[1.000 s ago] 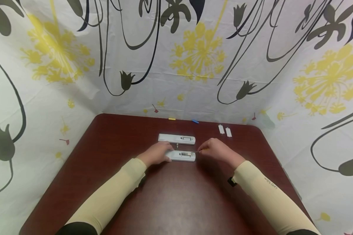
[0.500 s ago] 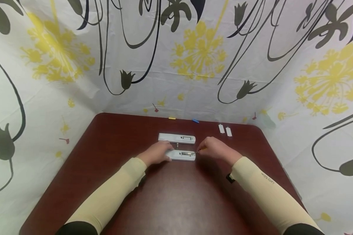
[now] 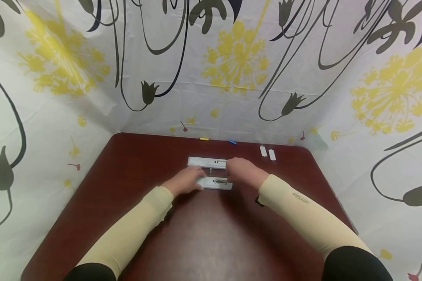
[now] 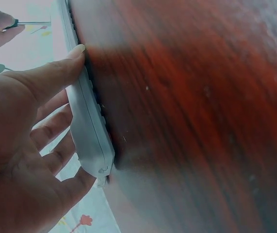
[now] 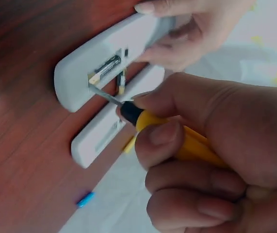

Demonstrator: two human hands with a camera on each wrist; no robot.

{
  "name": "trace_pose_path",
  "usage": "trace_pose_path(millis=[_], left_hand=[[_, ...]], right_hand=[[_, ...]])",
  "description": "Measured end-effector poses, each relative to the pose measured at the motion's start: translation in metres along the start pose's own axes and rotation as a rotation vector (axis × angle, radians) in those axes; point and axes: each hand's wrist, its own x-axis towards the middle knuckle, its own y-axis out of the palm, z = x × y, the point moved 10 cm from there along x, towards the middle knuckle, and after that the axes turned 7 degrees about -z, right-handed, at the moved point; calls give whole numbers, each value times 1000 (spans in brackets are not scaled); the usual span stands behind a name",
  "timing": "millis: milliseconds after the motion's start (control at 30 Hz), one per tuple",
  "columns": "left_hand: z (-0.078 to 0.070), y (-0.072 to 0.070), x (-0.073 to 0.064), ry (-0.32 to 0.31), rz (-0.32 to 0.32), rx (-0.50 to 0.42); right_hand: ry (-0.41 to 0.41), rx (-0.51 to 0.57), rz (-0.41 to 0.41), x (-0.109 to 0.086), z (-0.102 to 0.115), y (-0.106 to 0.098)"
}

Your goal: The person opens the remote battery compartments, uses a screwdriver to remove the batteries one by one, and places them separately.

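My left hand (image 3: 187, 180) grips one end of the nearer white remote control (image 3: 208, 184), thumb on one long edge and fingers along the other. The remote's battery bay lies uncovered, with a battery (image 5: 107, 68) inside. In my right hand (image 3: 244, 172) is a yellow screwdriver (image 5: 150, 120) with a black collar, held between curled fingers and thumb. Its metal shaft reaches to the bay's end, by the battery; whether the tip touches it I cannot tell. Behind lies a second white remote (image 3: 200, 162), its bay also uncovered. A loose battery (image 3: 210, 171) sits between the two remotes.
Two white battery covers (image 3: 263, 151) lie at the table's back right. Along the back edge are a small yellow cylinder (image 3: 204, 139) and a blue cylinder (image 3: 231, 141). A patterned cloth (image 3: 183, 113) hangs around the dark red table (image 3: 144, 156).
My right hand has moved left, over the remotes' right ends, and now hides part of the farther one. The left hand keeps its grip on the nearer remote.
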Motion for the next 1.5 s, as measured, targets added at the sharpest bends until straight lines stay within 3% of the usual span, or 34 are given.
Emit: trace_pose_path(millis=[133, 333, 600, 1033, 1100, 1300, 1500], left_hand=[[2, 1, 2, -14, 0, 0], [0, -4, 1, -19, 1, -3], [3, -10, -1, -32, -14, -27], [12, -8, -3, -70, -11, -17], [12, -7, -3, -72, -10, -22], [11, -3, -2, -60, 5, -32], [10, -1, -1, -57, -5, -19]], right_hand=[[-13, -35, 17, 2, 7, -3], [31, 115, 29, -1, -15, 0], [-24, 249, -22, -9, -36, 10], [-45, 292, -47, -11, -35, 8], [0, 371, -98, -13, -45, 5], [222, 586, -387, -32, -90, -16], [211, 629, -343, -34, -85, -1]])
